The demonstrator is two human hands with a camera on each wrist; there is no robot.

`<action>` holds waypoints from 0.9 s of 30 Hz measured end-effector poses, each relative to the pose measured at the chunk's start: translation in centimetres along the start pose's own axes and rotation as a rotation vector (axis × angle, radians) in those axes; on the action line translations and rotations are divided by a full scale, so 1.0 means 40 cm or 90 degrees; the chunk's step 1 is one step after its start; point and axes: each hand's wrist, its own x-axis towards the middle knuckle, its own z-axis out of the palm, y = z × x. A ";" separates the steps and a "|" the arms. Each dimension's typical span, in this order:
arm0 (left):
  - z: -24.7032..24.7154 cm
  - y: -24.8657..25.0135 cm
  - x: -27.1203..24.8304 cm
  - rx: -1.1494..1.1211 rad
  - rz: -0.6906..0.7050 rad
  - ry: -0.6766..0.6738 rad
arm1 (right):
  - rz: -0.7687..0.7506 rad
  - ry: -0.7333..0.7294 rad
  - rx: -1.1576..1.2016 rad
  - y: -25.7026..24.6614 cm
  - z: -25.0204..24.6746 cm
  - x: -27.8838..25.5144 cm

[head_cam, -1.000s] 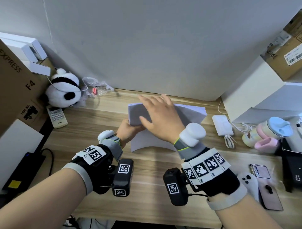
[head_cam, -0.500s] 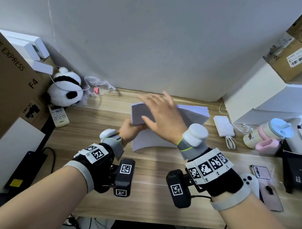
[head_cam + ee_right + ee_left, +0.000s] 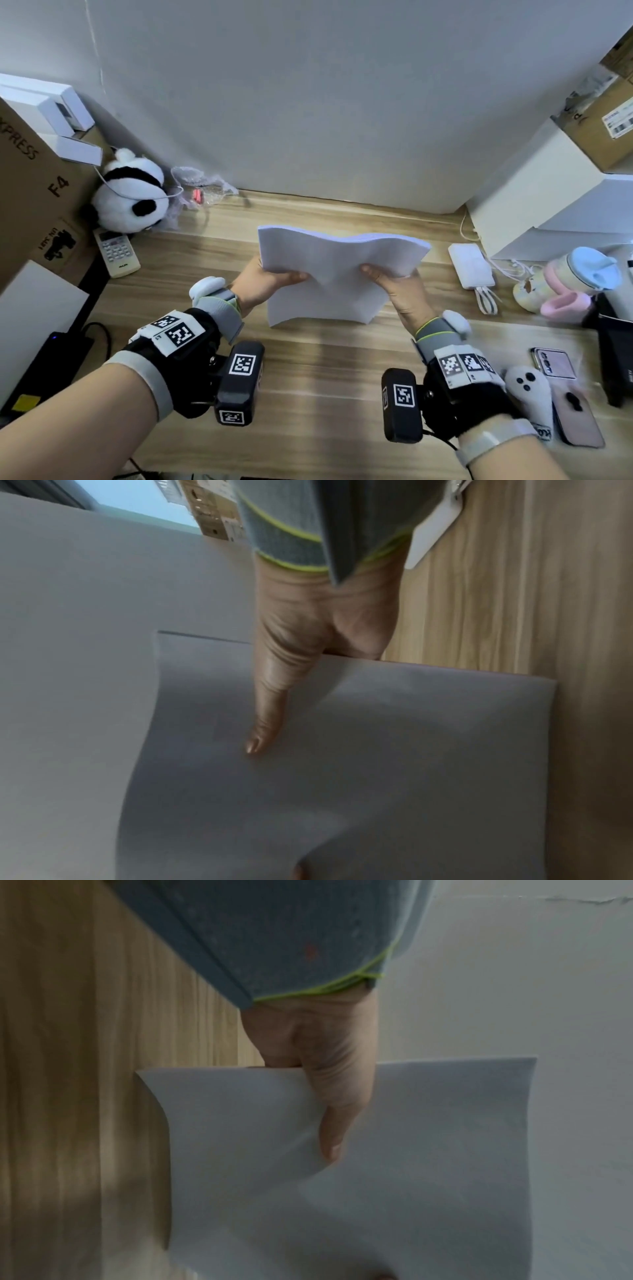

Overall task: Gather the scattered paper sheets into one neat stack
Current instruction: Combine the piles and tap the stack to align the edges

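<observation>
A second ago the right hand [image 3: 399, 286] was lying flat across the top of the paper stack [image 3: 337, 274]; now it is gripping the stack's right edge, thumb on top, while the left hand [image 3: 265, 281] is pinching the left edge the same way. The stack is standing at frame centre, its lower edge on the wooden desk [image 3: 325, 377]. The thin, smooth white sheets are sagging into a soft wave between the thumbs. The desk's surface is showing pale streaked grain.

White paper sheets [image 3: 329, 260], black-and-white panda [image 3: 128, 195]
</observation>
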 end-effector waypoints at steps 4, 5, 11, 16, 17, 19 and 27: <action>-0.004 0.007 -0.001 -0.011 0.007 0.001 | -0.028 -0.003 0.052 0.022 -0.006 0.010; -0.005 0.005 -0.001 -0.010 0.006 0.003 | -0.029 -0.001 0.057 0.030 -0.008 0.011; 0.000 -0.062 0.000 -0.010 -0.051 0.057 | 0.040 0.001 0.066 0.099 0.006 0.008; 0.013 -0.130 0.012 -0.001 -0.106 0.101 | 0.114 0.025 0.071 0.167 0.021 0.011; 0.016 -0.140 0.018 0.001 -0.117 0.117 | 0.124 0.039 0.063 0.176 0.026 0.012; 0.025 -0.149 0.030 0.005 -0.123 0.153 | 0.113 0.072 0.013 0.186 0.036 0.017; 0.038 -0.200 0.085 0.064 -0.227 0.121 | 0.142 0.145 -0.189 0.274 0.012 0.060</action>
